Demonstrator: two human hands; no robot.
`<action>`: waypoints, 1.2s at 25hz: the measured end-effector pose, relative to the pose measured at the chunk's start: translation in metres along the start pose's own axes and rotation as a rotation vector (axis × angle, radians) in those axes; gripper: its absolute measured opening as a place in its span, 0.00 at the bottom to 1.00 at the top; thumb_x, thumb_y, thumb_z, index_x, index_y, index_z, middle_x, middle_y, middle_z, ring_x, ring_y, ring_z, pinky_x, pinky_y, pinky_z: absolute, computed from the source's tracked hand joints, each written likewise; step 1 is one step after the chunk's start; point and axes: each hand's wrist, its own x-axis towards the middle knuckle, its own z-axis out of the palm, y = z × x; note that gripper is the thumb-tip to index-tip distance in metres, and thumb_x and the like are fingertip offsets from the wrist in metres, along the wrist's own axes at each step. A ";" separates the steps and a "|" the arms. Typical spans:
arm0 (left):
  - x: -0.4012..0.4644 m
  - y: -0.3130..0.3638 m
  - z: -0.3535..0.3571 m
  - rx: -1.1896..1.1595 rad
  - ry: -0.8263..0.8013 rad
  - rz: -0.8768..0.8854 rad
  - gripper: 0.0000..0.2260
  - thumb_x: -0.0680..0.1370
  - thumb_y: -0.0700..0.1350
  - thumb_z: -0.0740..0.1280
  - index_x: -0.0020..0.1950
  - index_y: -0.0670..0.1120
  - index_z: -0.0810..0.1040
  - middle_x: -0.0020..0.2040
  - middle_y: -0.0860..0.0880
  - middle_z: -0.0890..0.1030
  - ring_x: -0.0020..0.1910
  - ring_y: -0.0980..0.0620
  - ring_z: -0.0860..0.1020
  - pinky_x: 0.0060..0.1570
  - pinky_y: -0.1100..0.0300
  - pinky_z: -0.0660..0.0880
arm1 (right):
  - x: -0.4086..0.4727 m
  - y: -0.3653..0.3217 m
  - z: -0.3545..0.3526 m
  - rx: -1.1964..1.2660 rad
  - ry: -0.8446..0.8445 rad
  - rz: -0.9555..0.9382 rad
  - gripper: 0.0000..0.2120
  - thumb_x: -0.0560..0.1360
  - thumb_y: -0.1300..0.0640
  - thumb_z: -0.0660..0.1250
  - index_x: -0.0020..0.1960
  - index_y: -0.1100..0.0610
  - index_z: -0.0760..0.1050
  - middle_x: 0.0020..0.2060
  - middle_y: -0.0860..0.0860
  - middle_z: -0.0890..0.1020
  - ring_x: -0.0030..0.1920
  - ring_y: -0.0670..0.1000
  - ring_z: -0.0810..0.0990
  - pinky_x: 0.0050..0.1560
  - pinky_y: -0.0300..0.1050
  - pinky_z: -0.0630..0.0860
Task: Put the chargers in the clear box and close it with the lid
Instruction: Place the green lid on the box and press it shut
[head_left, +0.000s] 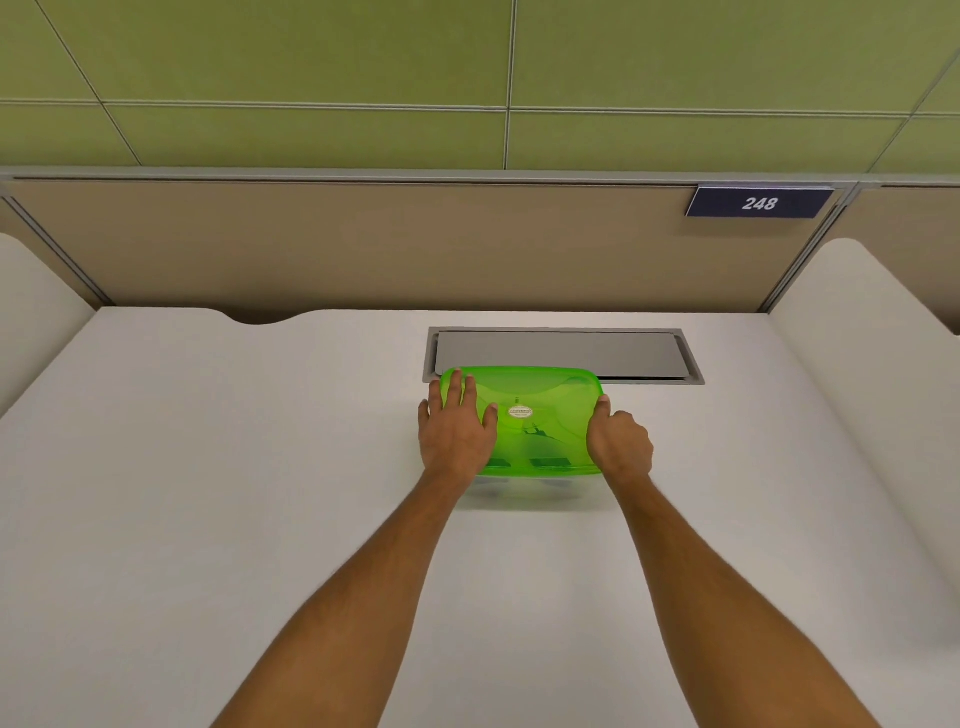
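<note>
Both forearms reach out over the white desk (208, 467). Left hand (457, 431) lies flat, fingers spread, on the green lid's (540, 395) left part. Right hand (618, 441) curls around the lid's right edge, thumb on top. Under the lid, between the hands, sits the box (524, 486), dark shapes dimly showing inside. Beyond the fingertips, a grey hatch (561, 348) and a sign (759, 203) reading 248.

A white desk (208, 441) has a grey metal flap (561, 351) set into its top. A beige partition (363, 244) stands behind it, bearing a dark sign (759, 203) reading 248. Green wall panels (311, 62) rise above.
</note>
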 end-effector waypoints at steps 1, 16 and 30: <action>0.000 0.000 -0.001 0.006 -0.011 0.002 0.27 0.80 0.59 0.50 0.77 0.48 0.55 0.79 0.50 0.55 0.77 0.44 0.51 0.74 0.44 0.53 | -0.002 0.000 -0.002 -0.006 -0.027 0.012 0.32 0.80 0.39 0.46 0.64 0.63 0.71 0.60 0.63 0.77 0.60 0.64 0.75 0.59 0.55 0.71; -0.006 0.010 0.002 0.084 -0.051 -0.021 0.27 0.81 0.56 0.48 0.77 0.44 0.53 0.79 0.47 0.53 0.76 0.39 0.51 0.70 0.38 0.59 | -0.030 0.021 0.007 0.001 0.131 0.037 0.31 0.81 0.40 0.47 0.54 0.64 0.76 0.52 0.63 0.82 0.54 0.65 0.79 0.51 0.54 0.74; -0.017 -0.002 -0.014 -0.210 -0.026 -0.252 0.31 0.78 0.61 0.57 0.73 0.41 0.60 0.73 0.40 0.63 0.67 0.37 0.67 0.56 0.42 0.71 | -0.019 0.036 -0.062 0.271 -0.630 0.180 0.26 0.78 0.44 0.62 0.55 0.70 0.72 0.38 0.62 0.80 0.33 0.57 0.79 0.36 0.49 0.81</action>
